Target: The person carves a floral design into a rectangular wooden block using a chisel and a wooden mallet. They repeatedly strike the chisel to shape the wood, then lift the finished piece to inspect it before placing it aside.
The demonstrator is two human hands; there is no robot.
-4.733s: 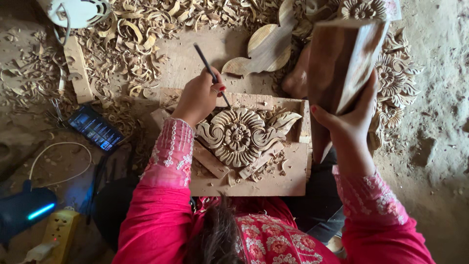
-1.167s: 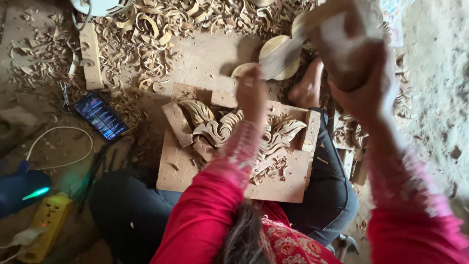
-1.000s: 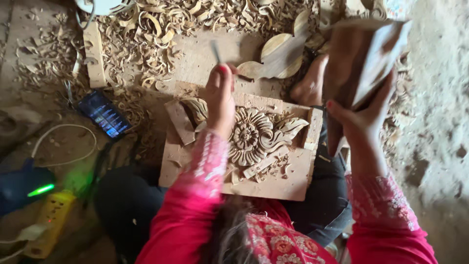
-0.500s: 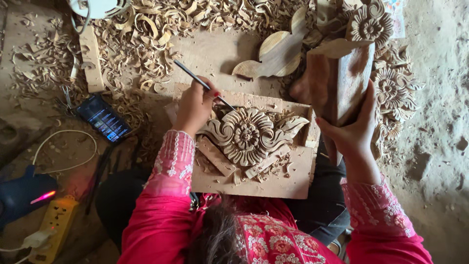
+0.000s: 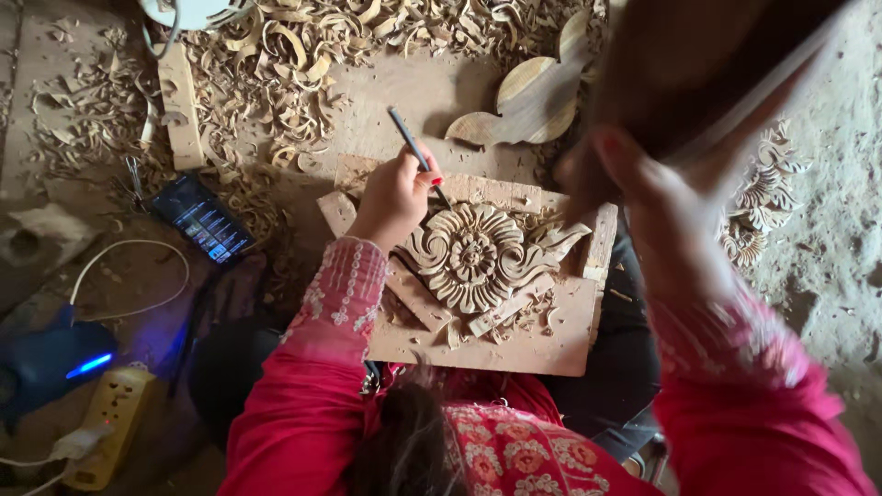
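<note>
A chisel (image 5: 415,154) is gripped in the left hand (image 5: 397,193), its tip set on the carved flower (image 5: 475,254). A wooden block (image 5: 707,73), blurred, is clasped by the right hand (image 5: 643,184) above the flower. The flower is fixed on a board (image 5: 514,344); wood shavings (image 5: 276,64) and a phone (image 5: 202,219) lie on the floor beyond it.

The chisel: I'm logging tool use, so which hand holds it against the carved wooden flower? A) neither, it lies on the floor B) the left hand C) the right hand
B: the left hand grips the chisel with its tip at the carved flower, while the blurred right hand holds a wooden mallet raised.
</note>
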